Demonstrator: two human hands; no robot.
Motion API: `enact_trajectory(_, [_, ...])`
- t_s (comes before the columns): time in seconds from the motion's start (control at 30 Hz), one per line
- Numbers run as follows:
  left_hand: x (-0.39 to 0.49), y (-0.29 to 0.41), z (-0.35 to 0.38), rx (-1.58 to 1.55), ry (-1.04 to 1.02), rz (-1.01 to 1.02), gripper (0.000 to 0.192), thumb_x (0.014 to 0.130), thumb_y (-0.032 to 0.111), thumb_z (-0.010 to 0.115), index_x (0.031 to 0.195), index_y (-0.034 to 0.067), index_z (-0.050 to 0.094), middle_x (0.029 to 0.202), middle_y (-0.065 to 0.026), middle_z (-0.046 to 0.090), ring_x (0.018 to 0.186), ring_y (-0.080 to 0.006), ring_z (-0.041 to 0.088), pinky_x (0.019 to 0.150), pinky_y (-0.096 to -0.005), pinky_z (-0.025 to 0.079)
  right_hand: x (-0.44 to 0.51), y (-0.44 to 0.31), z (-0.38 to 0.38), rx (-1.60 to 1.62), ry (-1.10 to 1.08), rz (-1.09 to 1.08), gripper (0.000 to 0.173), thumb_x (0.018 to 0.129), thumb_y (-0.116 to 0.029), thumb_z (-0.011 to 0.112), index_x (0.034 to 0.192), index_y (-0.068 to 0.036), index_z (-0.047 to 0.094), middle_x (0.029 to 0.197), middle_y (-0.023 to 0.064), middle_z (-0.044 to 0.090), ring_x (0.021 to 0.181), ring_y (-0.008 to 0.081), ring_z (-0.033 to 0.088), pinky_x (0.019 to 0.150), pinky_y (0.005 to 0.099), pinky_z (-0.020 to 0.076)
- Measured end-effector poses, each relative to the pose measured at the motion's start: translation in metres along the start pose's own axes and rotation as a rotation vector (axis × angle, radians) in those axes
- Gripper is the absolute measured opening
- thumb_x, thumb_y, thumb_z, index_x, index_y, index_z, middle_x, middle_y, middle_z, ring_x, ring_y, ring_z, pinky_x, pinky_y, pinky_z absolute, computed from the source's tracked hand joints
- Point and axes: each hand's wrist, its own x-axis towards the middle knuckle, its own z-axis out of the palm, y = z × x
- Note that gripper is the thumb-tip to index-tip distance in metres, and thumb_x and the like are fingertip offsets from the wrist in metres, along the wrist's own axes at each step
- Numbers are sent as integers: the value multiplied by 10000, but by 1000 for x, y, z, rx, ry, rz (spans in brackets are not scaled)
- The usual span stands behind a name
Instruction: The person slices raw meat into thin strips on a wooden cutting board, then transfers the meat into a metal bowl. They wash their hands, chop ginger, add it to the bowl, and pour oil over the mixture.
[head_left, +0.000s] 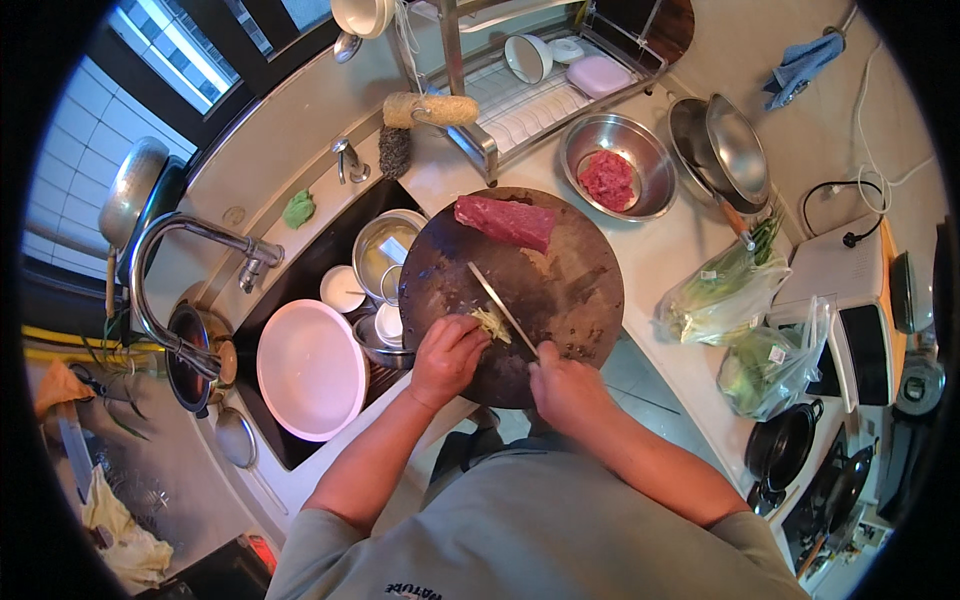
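A thick round cutting board (585, 300) lies in front of me. My right hand (566, 386) grips the handle of a knife (501, 306), whose blade, seen nearly edge-on, points up and left over the board. Just left of the blade is a small heap of pale yellow shreds, perhaps ginger (493, 325). My left hand (448, 352) has its fingers bent together at the left side of this heap; whether it holds any shreds cannot be told. A slab of raw red meat (506, 222) rests on the board's far part.
Cut meat (608, 181) lies in a steel bowl (651, 196) beyond the board. At left, a sink holds a pink basin (313, 371) and several bowls, beside a curved faucet (142, 262). Bagged vegetables (720, 300), woks (739, 154) and a dish rack (487, 154) surround the workspace.
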Motion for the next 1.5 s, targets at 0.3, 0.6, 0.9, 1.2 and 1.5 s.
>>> enact_trajectory(0.3, [16, -12, 19, 11, -79, 118, 172, 886, 57, 808, 1054, 29, 789, 1167, -73, 712, 1081, -290, 688, 910, -410, 564, -4, 13, 4, -75, 34, 9, 217, 1046, -156, 604, 1122, 34, 528, 775, 281, 731, 717, 507, 727, 668, 623, 581])
enact_trajectory(0.6, [15, -13, 21, 59, -112, 108, 149, 914, 93, 774, 1052, 45, 804, 1169, -47, 715, 1091, -257, 677, 899, -388, 554, -9, 17, -2, -126, -11, -9, 203, 1047, -145, 585, 1093, 43, 522, 792, 284, 738, 744, 498, 739, 677, 598, 589])
enact_trajectory(0.9, [17, -12, 19, 80, -108, 148, 198, 884, 62, 803, 1080, 29, 795, 1169, -73, 733, 1099, -281, 689, 892, -401, 570, 16, 14, -5, -94, 31, -32, 148, 992, -82, 579, 1076, 29, 530, 797, 289, 741, 765, 484, 755, 699, 600, 596])
enact_trajectory(1.2, [15, -13, 19, 58, -121, 112, 227, 868, 54, 800, 1094, 44, 815, 1180, -75, 737, 1112, -285, 697, 922, -398, 587, 22, 9, -5, -129, -35, -10, 168, 1015, -110, 576, 1096, 30, 529, 798, 286, 742, 759, 495, 748, 702, 604, 594])
enact_trajectory(1.5, [15, -14, 21, 24, -89, 110, 213, 850, 24, 810, 1064, 19, 805, 1155, -96, 733, 1066, -297, 705, 906, -396, 603, 17, 13, -5, -108, -48, -5, 183, 1047, -144, 574, 1100, 25, 529, 791, 292, 737, 764, 505, 741, 710, 611, 590])
